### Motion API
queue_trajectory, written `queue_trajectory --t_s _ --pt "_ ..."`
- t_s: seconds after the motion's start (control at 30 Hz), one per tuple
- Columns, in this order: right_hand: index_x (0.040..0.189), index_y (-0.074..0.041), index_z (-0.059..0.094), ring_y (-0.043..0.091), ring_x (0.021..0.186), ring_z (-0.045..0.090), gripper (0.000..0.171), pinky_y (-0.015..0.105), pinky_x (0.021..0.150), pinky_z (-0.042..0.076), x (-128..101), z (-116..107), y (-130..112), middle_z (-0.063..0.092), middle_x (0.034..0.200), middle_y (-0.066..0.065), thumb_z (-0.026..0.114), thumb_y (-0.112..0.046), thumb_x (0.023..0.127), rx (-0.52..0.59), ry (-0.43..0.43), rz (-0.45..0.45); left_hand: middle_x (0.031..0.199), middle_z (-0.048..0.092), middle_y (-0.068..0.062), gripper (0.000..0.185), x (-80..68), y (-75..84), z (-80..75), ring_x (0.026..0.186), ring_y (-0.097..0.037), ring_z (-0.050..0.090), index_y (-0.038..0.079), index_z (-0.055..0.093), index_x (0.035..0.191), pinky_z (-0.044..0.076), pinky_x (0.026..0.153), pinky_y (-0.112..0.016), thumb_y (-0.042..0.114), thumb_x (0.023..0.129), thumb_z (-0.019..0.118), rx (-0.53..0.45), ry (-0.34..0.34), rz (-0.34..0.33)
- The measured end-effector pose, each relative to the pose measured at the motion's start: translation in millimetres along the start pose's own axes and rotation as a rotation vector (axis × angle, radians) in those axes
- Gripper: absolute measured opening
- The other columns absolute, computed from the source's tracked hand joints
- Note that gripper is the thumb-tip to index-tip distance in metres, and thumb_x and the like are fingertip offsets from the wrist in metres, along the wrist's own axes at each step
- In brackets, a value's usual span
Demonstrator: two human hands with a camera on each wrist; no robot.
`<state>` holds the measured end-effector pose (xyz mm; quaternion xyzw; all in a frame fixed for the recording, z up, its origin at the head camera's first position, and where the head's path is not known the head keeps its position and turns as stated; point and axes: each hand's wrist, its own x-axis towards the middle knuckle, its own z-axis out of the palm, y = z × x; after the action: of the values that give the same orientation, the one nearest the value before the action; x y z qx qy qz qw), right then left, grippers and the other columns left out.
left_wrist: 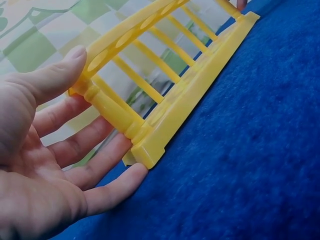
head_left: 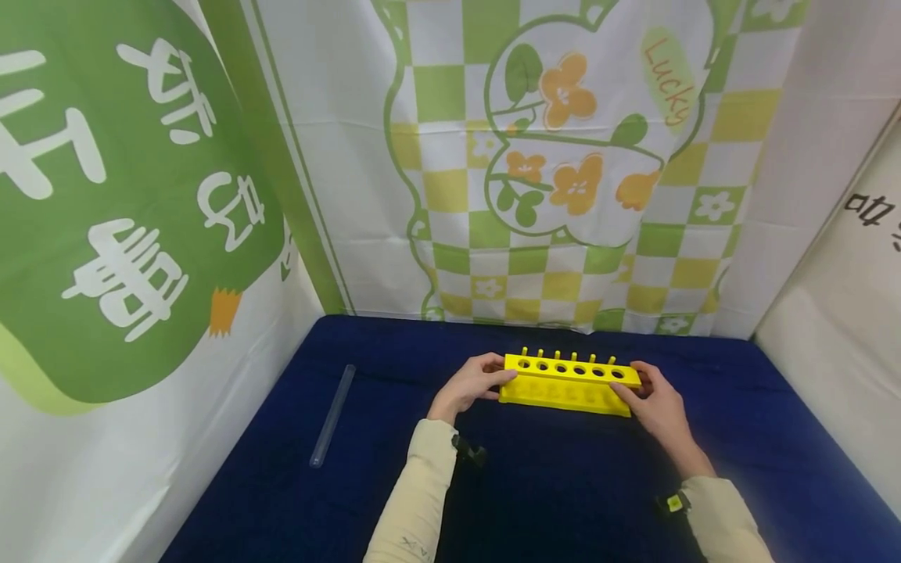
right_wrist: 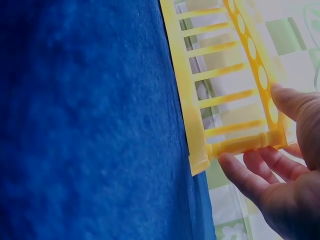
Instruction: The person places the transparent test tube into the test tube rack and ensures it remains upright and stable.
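Observation:
A yellow test tube rack [head_left: 572, 378] stands upright on the dark blue cloth, with a row of holes in its top plate and pegs along the back. My left hand [head_left: 472, 383] holds its left end, thumb on the top plate and fingers around the end post [left_wrist: 112, 110]. At the other end, my right hand [head_left: 660, 403] grips the rack the same way, its thumb [right_wrist: 287, 100] against the top plate. No tubes show in the rack's holes. Off to the left, a clear test tube [head_left: 332, 418] lies on the cloth, apart from both hands.
The blue cloth [head_left: 394, 344] covers the table. Printed curtains [head_left: 366, 156] with green and yellow checks hang behind its back edge, and more fabric [head_left: 211, 407] hangs along the left and right sides.

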<state>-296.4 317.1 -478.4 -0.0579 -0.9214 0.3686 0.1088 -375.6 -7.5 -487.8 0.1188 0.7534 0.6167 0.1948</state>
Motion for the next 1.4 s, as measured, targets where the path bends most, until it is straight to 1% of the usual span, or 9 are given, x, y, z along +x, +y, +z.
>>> queue_trajectory --t_s 0.2,0.43,0.73,0.93,1.07,1.23,1.4 --pt "0.146 -0.005 0.039 0.04 0.113 0.055 0.077 0.052 0.092 0.051 0.3 2.9 -2.6 0.05 0.136 0.027 0.062 -0.054 0.091 -0.003 0.004 0.0 0.12 0.063 -0.005 0.045 -2.3 -0.5 -3.1 0.106 -0.021 0.064 0.017 0.061 0.125 0.058 0.089 -0.04 0.041 0.088 0.072 -0.002 0.011 0.0" --pt "0.146 -0.006 0.039 0.04 0.114 0.056 0.078 0.052 0.093 0.051 0.2 4.6 -3.2 0.05 0.137 0.026 0.063 -0.056 0.09 0.0 -0.003 -0.002 0.119 0.064 -0.006 0.046 -2.4 -1.6 -6.6 0.104 -0.02 0.065 0.016 0.061 0.126 0.058 0.088 -0.041 0.041 0.088 0.072 0.0 -0.001 0.004" --pt "0.144 -0.004 0.041 0.039 0.11 0.057 0.076 0.05 0.087 0.054 -0.1 8.6 -3.9 0.053 0.133 0.027 0.063 -0.054 0.091 -0.014 0.018 -0.041 0.118 0.063 -0.006 0.043 -4.3 -2.5 -11.5 0.103 -0.022 0.066 0.016 0.062 0.124 0.059 0.088 -0.04 0.039 0.089 0.073 -0.012 -0.004 0.002" --pt "0.143 -0.003 0.042 0.04 0.109 0.057 0.075 0.052 0.087 0.053 -0.8 9.2 -2.3 0.054 0.132 0.027 0.063 -0.054 0.091 -0.022 0.028 -0.057 0.121 0.063 -0.006 0.045 -5.6 -1.6 -12.2 0.103 -0.021 0.066 0.016 0.062 0.125 0.059 0.087 -0.041 0.039 0.088 0.073 -0.009 -0.008 0.005" --pt "0.143 -0.003 0.041 0.041 0.11 0.056 0.076 0.053 0.089 0.052 -1.1 8.3 -3.9 0.053 0.133 0.028 0.063 -0.054 0.091 -0.021 0.018 -0.051 0.122 0.063 -0.006 0.046 -5.1 -1.4 -13.2 0.102 -0.02 0.066 0.016 0.061 0.125 0.059 0.087 -0.041 0.04 0.088 0.073 -0.007 -0.013 0.005" --pt "0.144 -0.003 0.041 0.042 0.112 0.055 0.077 0.054 0.09 0.052 -2.2 8.7 -7.2 0.051 0.134 0.029 0.063 -0.054 0.091 -0.015 0.001 -0.042 0.12 0.063 -0.007 0.045 -5.4 -2.6 -13.5 0.101 -0.02 0.066 0.015 0.061 0.125 0.059 0.086 -0.04 0.039 0.088 0.073 -0.01 0.0 0.001" --pt "0.143 -0.003 0.041 0.041 0.111 0.055 0.076 0.054 0.089 0.052 -2.0 9.9 -8.5 0.052 0.134 0.029 0.063 -0.053 0.091 -0.015 0.002 -0.042 0.119 0.063 -0.007 0.043 -5.8 -2.2 -14.0 0.101 -0.022 0.066 0.015 0.062 0.124 0.058 0.088 -0.042 0.036 0.088 0.073 -0.017 0.006 0.004"
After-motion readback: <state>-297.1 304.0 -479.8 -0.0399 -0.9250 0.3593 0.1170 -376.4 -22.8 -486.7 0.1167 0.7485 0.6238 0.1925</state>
